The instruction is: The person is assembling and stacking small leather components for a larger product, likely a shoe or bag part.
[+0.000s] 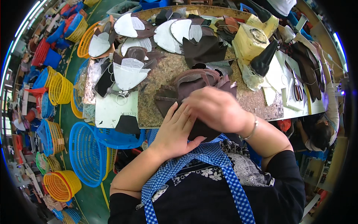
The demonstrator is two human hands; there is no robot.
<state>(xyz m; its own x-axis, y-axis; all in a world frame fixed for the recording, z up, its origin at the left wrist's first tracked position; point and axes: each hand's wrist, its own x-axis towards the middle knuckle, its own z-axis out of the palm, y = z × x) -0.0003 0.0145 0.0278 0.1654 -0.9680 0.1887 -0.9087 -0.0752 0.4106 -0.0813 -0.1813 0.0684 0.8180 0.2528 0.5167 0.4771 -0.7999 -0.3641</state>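
Observation:
A dark brown leather piece point(197, 85), apparently a shoe upper with folded, cut edges, lies at the front of the speckled work board point(164, 69). My left hand point(173, 130) rests on its near part, fingers stretched out and thumb apart. Over the same leather, my right hand point(220, 110) is bent at the wrist and smeared by motion. Its fingertips come close to my left fingers, and whether they pinch anything is hidden. Just beyond sits another dark brown leather piece point(203, 50). Brown uppers with white stiff linings point(130, 74) are spread to the left and behind.
To the right are a yellow block point(249, 40), a black shoe last point(264, 59) and scissors point(297, 90). A phone point(104, 82) lies at the left. Blue baskets point(87, 154) and yellow baskets point(60, 90) stand on the green floor. Another person point(323, 132) is at far right.

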